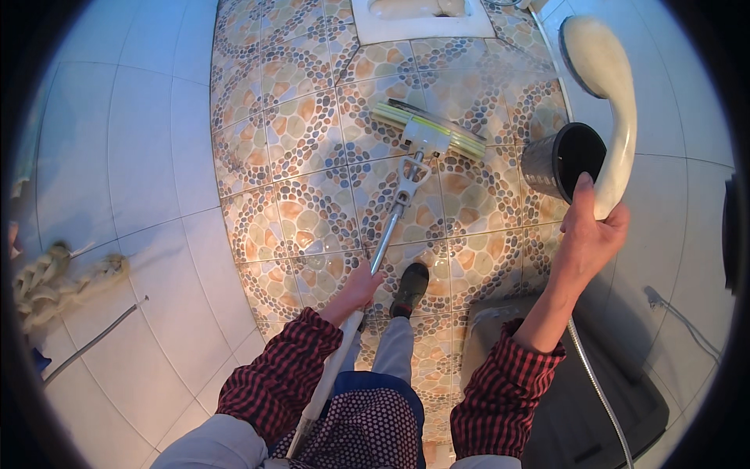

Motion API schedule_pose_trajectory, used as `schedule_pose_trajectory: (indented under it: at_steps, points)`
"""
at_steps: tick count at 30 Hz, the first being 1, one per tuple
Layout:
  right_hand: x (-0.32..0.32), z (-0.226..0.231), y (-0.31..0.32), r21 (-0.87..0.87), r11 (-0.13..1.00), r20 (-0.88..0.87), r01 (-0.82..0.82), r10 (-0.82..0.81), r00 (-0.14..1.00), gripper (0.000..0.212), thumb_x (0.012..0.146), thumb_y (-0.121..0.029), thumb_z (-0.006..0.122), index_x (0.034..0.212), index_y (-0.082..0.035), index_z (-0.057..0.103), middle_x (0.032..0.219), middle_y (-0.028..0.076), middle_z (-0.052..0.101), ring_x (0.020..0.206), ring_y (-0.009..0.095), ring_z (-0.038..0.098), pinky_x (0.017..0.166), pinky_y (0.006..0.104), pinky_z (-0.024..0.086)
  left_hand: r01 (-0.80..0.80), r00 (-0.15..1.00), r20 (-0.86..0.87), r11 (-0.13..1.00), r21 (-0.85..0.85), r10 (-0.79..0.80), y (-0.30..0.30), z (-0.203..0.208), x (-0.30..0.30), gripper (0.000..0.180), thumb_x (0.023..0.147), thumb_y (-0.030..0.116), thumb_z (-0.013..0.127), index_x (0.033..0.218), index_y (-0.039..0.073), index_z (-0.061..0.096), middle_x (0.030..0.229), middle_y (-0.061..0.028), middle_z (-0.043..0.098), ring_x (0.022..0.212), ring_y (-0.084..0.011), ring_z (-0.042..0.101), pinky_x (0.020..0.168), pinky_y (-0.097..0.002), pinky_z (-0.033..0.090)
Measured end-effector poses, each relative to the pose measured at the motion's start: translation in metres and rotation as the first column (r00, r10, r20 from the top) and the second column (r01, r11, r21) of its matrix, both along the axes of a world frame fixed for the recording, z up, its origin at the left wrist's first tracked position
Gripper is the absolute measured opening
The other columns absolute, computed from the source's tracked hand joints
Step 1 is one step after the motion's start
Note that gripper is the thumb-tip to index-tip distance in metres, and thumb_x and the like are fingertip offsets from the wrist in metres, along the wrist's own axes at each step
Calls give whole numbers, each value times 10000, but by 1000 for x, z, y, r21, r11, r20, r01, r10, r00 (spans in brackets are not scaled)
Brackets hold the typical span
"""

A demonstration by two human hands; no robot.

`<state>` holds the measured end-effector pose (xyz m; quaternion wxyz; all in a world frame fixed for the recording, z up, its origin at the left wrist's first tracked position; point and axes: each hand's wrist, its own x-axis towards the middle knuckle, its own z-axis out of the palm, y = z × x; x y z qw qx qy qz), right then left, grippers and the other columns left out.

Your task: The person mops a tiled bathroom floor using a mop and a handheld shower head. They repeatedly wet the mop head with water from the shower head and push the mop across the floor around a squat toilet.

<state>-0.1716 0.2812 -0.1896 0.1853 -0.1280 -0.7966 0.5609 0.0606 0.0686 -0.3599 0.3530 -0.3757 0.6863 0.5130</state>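
My left hand (358, 288) is closed around the pole of a sponge mop (385, 238). The mop's yellow-and-white head (429, 131) rests on the pebble-patterned tile floor ahead of me. In my right hand (587, 238) is a cream shower head (600, 59), gripped by its handle and raised at the right, with the thumb along the handle. A metal hose (598, 391) hangs below that hand. Behind the handle a dark bin (544, 162) stands on the floor near the right wall.
At the far end is a white squat toilet (426, 31). A large dark lidded box (578, 391) sits to my lower right. Tiled walls close in on both sides; a braided cord (70, 281) hangs at the left one. My shoe (411, 289) is beside the mop pole.
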Motion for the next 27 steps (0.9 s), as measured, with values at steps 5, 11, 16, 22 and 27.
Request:
schedule_pose_trajectory:
  at_steps: [5, 11, 16, 22, 27]
  points:
    - [16, -12, -3, -43, 999, 8, -21, 21, 1000, 234, 826, -146, 684, 746, -49, 487, 537, -28, 460, 437, 24, 393, 404, 185, 299, -15, 1000, -24, 1000, 26, 16, -7, -4, 15, 321, 871, 239, 541, 964, -35, 403, 601, -130, 527, 396, -203, 535, 355, -344, 417]
    - [22, 11, -28, -63, 995, 37, -76, 79, 996, 248, 786, -98, 712, 689, -7, 502, 664, -7, 544, 632, 34, 464, 567, 199, 406, 31, 999, -26, 999, -20, -31, -8, 1, 19, 314, 880, 252, 520, 973, -29, 412, 584, -110, 515, 391, -197, 521, 354, -345, 414]
    - [11, 12, -37, -66, 991, -41, -118, 115, 992, 244, 815, -134, 696, 708, -46, 495, 656, -42, 505, 585, 10, 411, 508, 180, 336, 4, 1000, -16, 1000, 7, -4, -8, -5, 19, 304, 882, 254, 513, 962, -22, 415, 585, -113, 521, 395, -200, 527, 357, -348, 417]
    - [10, -1, -6, -39, 999, -39, -19, 18, 999, 241, 823, -194, 698, 753, -63, 509, 611, -52, 472, 522, 4, 383, 454, 179, 295, 20, 999, -26, 1000, -11, -21, -10, -10, 21, 299, 878, 246, 520, 955, -19, 406, 595, -116, 526, 397, -200, 534, 354, -346, 417]
    - [11, -13, 32, -18, 996, 18, 90, -90, 996, 219, 798, -138, 710, 751, -10, 538, 685, -15, 540, 612, 33, 449, 558, 198, 389, 1, 1000, -20, 1000, 22, -1, -8, -8, 17, 291, 875, 235, 527, 951, -17, 401, 594, -106, 515, 393, -194, 530, 349, -338, 414]
